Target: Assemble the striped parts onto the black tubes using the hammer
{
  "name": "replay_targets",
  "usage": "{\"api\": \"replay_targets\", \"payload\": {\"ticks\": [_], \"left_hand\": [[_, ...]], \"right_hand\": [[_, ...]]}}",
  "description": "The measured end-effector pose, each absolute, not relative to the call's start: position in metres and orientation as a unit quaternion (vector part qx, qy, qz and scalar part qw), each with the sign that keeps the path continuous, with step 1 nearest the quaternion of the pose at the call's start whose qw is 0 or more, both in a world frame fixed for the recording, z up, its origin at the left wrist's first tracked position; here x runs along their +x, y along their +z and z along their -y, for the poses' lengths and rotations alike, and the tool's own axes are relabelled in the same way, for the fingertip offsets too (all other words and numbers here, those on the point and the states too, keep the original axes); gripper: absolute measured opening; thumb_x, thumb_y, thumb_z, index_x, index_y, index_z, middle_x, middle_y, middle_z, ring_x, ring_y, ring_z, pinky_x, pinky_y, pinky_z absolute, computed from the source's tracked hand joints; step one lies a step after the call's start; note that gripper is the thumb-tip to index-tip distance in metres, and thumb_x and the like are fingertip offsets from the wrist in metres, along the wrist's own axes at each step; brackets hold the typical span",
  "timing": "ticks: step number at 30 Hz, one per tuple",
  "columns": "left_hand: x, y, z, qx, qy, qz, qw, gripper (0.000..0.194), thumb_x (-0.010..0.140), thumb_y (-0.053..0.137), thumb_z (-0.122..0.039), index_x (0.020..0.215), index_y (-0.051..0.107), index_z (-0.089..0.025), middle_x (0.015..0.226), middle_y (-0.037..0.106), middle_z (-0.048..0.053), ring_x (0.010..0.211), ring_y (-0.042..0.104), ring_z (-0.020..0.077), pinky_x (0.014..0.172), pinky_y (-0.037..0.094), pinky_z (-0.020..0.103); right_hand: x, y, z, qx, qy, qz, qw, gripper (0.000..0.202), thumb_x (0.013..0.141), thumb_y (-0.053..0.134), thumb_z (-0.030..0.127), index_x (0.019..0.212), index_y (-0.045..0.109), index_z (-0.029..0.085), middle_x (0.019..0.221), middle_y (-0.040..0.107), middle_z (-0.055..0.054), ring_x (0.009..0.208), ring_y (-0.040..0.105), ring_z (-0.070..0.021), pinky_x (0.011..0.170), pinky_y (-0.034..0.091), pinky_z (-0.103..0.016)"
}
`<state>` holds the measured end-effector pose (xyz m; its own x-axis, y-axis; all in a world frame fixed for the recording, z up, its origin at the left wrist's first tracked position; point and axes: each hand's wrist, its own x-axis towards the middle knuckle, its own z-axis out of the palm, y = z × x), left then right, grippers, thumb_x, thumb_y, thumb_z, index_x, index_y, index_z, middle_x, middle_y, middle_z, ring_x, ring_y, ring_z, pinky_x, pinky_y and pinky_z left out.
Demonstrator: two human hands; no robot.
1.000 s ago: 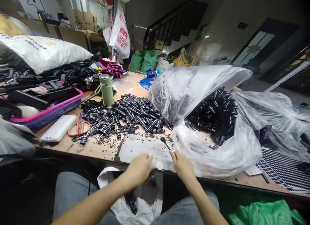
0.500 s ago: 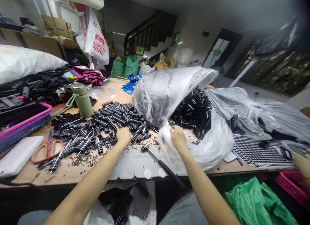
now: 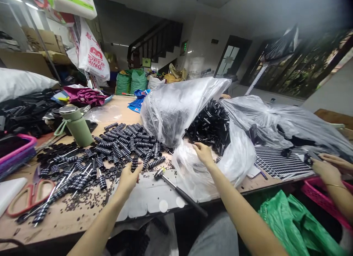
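Note:
My left hand (image 3: 127, 180) is closed round a black ribbed roller with white bands (image 3: 134, 162), held upright at the near edge of a pile of similar rollers (image 3: 121, 142). At the mouth of a clear plastic bag (image 3: 168, 112), my right hand (image 3: 204, 153) has its fingers pinched together. What they hold, if anything, is too small to make out. Many black plastic parts (image 3: 213, 123) fill the bag, just beyond those fingers. Between my hands, a hammer (image 3: 179, 189) with a black handle lies on a white sheet (image 3: 140, 197).
On the left are orange-handled scissors (image 3: 31, 197), a green bottle (image 3: 78, 127), metal rods with rollers and a pink-rimmed basket (image 3: 24, 145). Small dark bits lie scattered on the table. A co-worker's hands (image 3: 328, 167) are at the right, above a pink basket (image 3: 320, 197) and green sack (image 3: 292, 219).
My left hand has come away from the pile toward me with a roller in it. My right hand stays at the bag's mouth. The view has shifted, and more of the co-worker's hands shows.

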<state>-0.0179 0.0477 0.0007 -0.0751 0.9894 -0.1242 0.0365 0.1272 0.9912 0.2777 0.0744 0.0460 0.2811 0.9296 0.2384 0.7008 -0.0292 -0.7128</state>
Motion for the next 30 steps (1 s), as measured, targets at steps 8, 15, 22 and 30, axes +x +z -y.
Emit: {"api": "replay_targets", "payload": {"ticks": [8,15,22,30], "left_hand": [[0.024,0.029,-0.017,0.354,0.494,-0.444,0.658,0.038,0.054,0.070,-0.042,0.074,0.055,-0.013,0.043,0.043,-0.007,0.030,0.030,0.0023,0.029,0.021,0.015],[0.028,-0.012,-0.026,0.334,0.553,-0.574,0.503,0.022,0.064,0.059,-0.033,0.069,0.055,-0.013,0.049,0.051,-0.002,0.038,0.044,0.0076,0.038,0.034,0.019],[0.012,-0.024,-0.031,0.355,0.571,-0.616,0.411,0.021,0.066,0.058,-0.031,0.076,0.059,-0.013,0.075,0.063,0.006,0.069,0.058,0.0161,0.060,0.043,0.024],[-0.006,-0.028,0.009,0.598,0.304,-0.602,0.434,0.013,0.060,0.061,-0.025,0.054,0.057,-0.014,0.052,0.056,0.002,0.057,0.053,0.0166,0.054,0.035,0.024]], "right_hand": [[0.167,0.014,0.016,-0.464,0.661,0.431,0.402,0.030,0.071,0.060,0.041,0.087,0.061,0.016,0.076,0.062,-0.003,0.059,0.054,-0.0071,0.053,0.042,-0.018],[0.118,-0.001,-0.006,-0.512,0.493,0.450,0.540,0.026,0.068,0.060,0.039,0.074,0.054,0.015,0.069,0.058,-0.002,0.062,0.053,-0.0116,0.057,0.044,-0.024],[0.081,-0.044,-0.017,-0.512,0.421,0.417,0.622,0.024,0.077,0.046,0.043,0.079,0.045,0.019,0.070,0.050,0.002,0.060,0.047,-0.0095,0.059,0.042,-0.023],[0.086,-0.047,-0.025,-0.500,0.444,0.389,0.634,0.039,0.081,0.029,0.053,0.081,0.046,0.018,0.069,0.054,-0.001,0.059,0.052,-0.0105,0.060,0.045,-0.025]]}}
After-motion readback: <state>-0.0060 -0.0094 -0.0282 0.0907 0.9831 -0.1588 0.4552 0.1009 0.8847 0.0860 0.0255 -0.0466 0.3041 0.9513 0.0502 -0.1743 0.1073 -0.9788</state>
